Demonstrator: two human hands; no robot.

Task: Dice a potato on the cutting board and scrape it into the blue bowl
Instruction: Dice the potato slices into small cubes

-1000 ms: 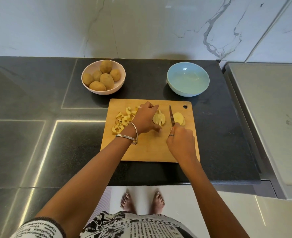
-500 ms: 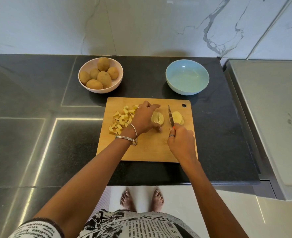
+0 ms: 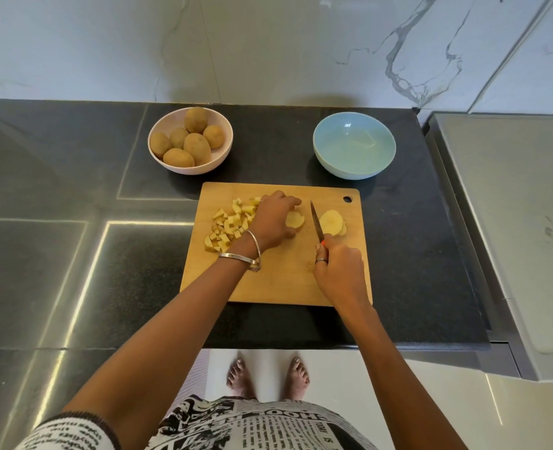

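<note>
Head view: I am watching the left hand (image 3: 273,219) curling over a potato slice stack (image 3: 295,219) on the cutting board (image 3: 278,287). My right hand (image 3: 340,271) is gripping the knife (image 3: 316,225), blade standing between that stack and other slices (image 3: 332,222). Diced pieces (image 3: 229,225) are lying left; blue bowl (image 3: 354,145) is sitting behind on the bench (image 3: 73,190).

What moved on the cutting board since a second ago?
The knife in the right hand drew right, off the potato piece the left hand holds, toward the slices. Grips, diced pile and blue bowl stayed.
</note>
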